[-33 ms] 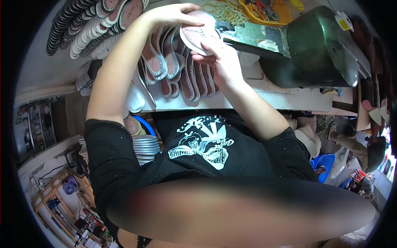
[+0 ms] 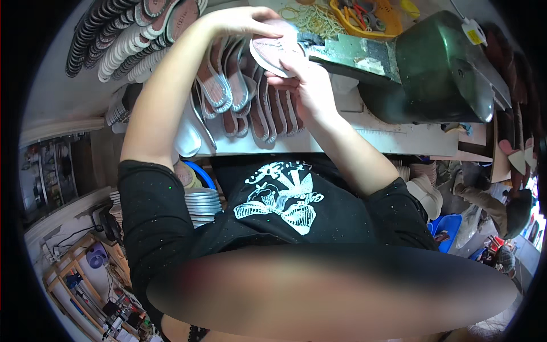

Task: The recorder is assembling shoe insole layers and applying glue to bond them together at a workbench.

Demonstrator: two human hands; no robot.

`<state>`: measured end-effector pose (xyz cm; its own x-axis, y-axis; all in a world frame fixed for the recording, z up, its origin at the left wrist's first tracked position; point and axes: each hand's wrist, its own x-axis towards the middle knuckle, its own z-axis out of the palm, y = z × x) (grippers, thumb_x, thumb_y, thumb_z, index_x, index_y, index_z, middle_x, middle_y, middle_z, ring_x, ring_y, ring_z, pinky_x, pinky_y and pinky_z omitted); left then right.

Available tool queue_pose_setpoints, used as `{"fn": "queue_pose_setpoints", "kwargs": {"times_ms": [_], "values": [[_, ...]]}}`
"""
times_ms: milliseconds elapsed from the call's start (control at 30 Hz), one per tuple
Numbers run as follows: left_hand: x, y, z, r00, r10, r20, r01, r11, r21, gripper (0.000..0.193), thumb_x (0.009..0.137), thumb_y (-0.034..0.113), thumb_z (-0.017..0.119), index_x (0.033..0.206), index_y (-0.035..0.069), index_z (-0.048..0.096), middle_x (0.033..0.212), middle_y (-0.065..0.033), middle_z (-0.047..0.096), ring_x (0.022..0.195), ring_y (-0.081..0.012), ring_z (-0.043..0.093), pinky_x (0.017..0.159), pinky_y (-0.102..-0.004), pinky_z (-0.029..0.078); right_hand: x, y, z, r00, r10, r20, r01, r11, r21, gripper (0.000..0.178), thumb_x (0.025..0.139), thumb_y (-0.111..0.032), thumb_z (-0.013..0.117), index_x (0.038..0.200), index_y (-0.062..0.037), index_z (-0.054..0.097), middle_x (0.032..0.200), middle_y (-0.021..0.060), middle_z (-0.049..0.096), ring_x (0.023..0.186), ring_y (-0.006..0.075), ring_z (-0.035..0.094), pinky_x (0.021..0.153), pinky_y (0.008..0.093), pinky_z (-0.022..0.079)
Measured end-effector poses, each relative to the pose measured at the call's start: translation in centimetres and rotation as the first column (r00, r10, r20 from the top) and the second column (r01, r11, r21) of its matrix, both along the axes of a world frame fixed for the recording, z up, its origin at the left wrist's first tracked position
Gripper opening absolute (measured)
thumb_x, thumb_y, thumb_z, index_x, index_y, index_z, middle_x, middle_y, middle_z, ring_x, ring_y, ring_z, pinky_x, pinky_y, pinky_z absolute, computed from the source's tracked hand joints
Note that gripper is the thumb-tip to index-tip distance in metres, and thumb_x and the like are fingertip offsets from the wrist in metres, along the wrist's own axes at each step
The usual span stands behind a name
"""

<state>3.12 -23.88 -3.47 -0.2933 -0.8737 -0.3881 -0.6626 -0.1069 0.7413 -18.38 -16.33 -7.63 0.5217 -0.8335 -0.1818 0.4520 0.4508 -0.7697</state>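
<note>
A shoe insole (image 2: 276,50) with a pinkish-brown face and a whitish rim is held up between my two hands. My left hand (image 2: 250,23) reaches over its far left end, thumb lying on the face. My right hand (image 2: 307,85) grips the near right side, thumb on top and fingers curled beneath. Just past the insole's right side, the green arm of a machine (image 2: 356,54) reaches toward it; any contact there is hidden. Below my hands, several similar insoles (image 2: 263,117) lie overlapping on the white worktable (image 2: 376,134).
Rows of stacked insoles with black or white edges (image 2: 122,48) fill the far left. Behind the machine's arm lie pale rubber bands (image 2: 310,20) and a yellow basket of tools (image 2: 393,25). The machine's bulky green body (image 2: 444,65) stands at the right. A silvery stack (image 2: 202,205) sits by my left elbow.
The view has shifted very slightly, so everything sits a little lower. My grip on the insole looks the same.
</note>
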Motion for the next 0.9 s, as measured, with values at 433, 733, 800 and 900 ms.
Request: {"fn": "queue_pose_setpoints", "kwargs": {"times_ms": [433,733,800,900], "values": [[1.1,0.3,0.2,0.953,0.039,-0.300,0.041,0.966,0.254,0.026,0.084,0.023,0.067,0.091,0.007,0.049,0.081,0.0037,0.052,0.074,-0.0020,0.049,0.061,-0.0169,0.041,-0.3,-0.7,0.1,0.999,-0.016,0.033,0.019,0.996,-0.085,0.041,0.092,-0.030,0.056,0.104,0.0095,0.059,0.092,0.0154,0.066,0.077,0.0204,0.067,0.072,0.0297,0.056],[0.1,2.9,1.6,0.936,0.199,-0.289,-0.116,0.953,0.281,0.022,0.085,0.022,0.066,0.091,0.006,0.052,0.083,0.0030,0.053,0.075,-0.0026,0.050,0.064,-0.0186,0.042,-0.8,-0.9,0.8,0.997,0.021,-0.068,-0.025,0.998,-0.054,0.041,0.092,-0.026,0.055,0.118,0.0064,0.051,0.100,0.0160,0.064,0.081,0.0221,0.067,0.072,0.0303,0.056],[0.8,3.2,0.5,0.937,0.202,-0.286,-0.119,0.952,0.282,0.023,0.085,0.023,0.066,0.092,0.006,0.053,0.083,0.0031,0.053,0.075,-0.0026,0.050,0.063,-0.0184,0.041,-0.8,-0.9,0.7,0.997,0.030,-0.076,-0.031,0.999,-0.024,0.041,0.092,-0.026,0.056,0.117,0.0054,0.052,0.097,0.0154,0.065,0.079,0.0213,0.067,0.069,0.0281,0.055],[0.5,3.9,0.7,0.933,0.199,-0.300,-0.114,0.954,0.278,0.025,0.084,0.027,0.066,0.093,0.006,0.055,0.082,0.0032,0.053,0.074,-0.0027,0.047,0.060,-0.0188,0.038,-0.7,-0.8,0.5,0.996,0.002,-0.092,-0.003,1.000,-0.015,0.039,0.090,-0.030,0.058,0.108,0.0054,0.057,0.091,0.0146,0.067,0.073,0.0191,0.068,0.062,0.0246,0.055]]}}
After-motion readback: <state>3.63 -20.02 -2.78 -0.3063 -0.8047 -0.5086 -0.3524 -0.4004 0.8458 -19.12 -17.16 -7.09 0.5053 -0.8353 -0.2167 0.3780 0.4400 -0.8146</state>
